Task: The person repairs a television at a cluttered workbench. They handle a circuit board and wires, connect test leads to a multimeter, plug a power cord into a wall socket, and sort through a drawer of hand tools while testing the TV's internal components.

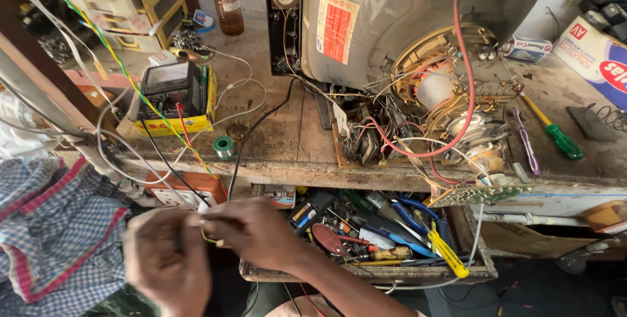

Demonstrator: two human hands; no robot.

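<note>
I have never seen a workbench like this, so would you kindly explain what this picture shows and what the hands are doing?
There is one picture, taken by a camera worn on a person's head, looking down at their own two bare hands. The left hand and right hand meet low in the frame and pinch thin wires between them; the hands are blurred, so the exact grip is unclear. Behind them is a wooden workbench. On it stands an old television with its back removed, coils and wiring exposed. To the left sits a test meter with leads, and nearby a small green spool. A green-handled screwdriver lies at the right. Below the bench, an open drawer holds pliers and other tools.
</note>
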